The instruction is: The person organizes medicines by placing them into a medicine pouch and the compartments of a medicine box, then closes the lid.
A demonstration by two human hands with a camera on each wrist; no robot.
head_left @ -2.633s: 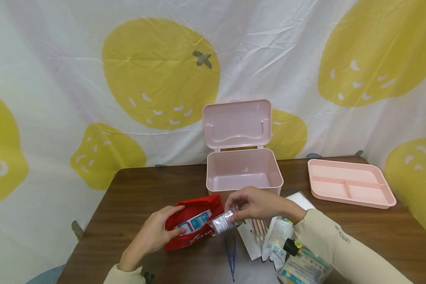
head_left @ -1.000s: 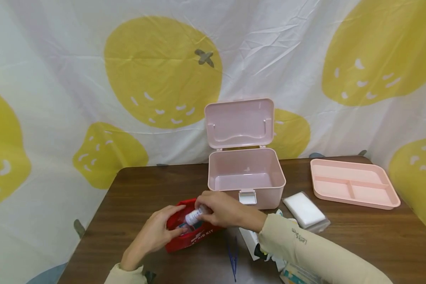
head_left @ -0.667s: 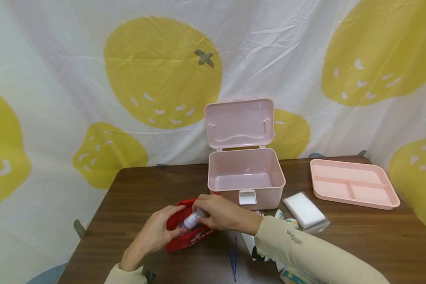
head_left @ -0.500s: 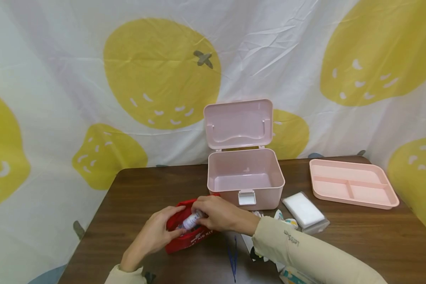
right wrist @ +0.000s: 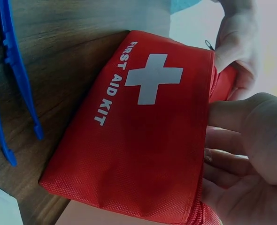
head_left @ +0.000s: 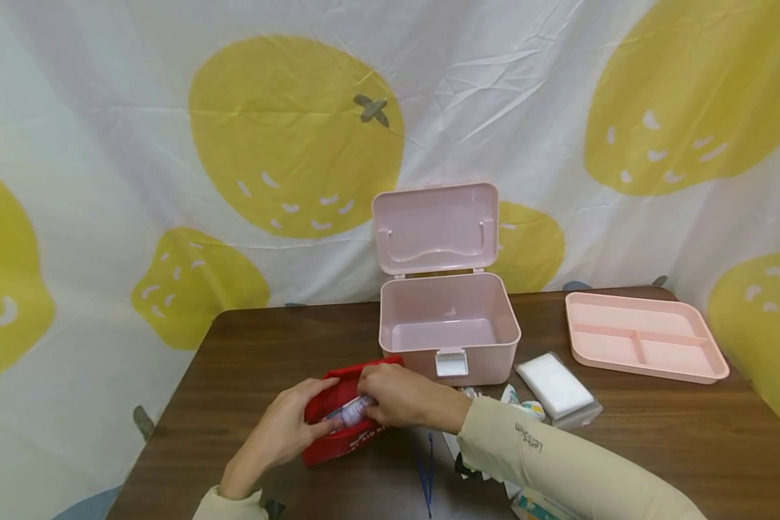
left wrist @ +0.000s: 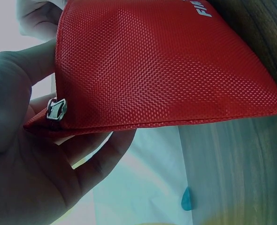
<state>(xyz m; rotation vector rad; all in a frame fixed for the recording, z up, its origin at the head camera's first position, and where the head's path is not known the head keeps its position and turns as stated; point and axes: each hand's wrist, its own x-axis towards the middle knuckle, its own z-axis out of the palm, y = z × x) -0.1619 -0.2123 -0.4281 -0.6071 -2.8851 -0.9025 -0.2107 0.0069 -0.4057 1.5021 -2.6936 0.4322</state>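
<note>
A red zip pouch (head_left: 338,448) with a white cross and FIRST AID KIT lettering (right wrist: 153,79) stands on the table, its mouth open. My left hand (head_left: 279,433) grips the pouch's left end, thumb at the near rim; its zip pull (left wrist: 57,109) shows beside the palm in the left wrist view. My right hand (head_left: 396,393) reaches into the mouth, fingertips around a small clear-wrapped white roll (head_left: 353,412) lying inside. Its fingertips are hidden by the pouch wall in the right wrist view. Blue tweezers (head_left: 425,477) lie just right of the pouch.
Behind the pouch stands a pink box (head_left: 451,310) with its lid raised. A pink divided tray (head_left: 646,336) lies at the right. A white packet (head_left: 555,386) lies before it, and more packages (head_left: 536,505) are partly under the right sleeve.
My right hand has carried the wrapped roll leftward from beside the pouch and lowered it into the mouth. My left hand has kept its hold on the pouch.
</note>
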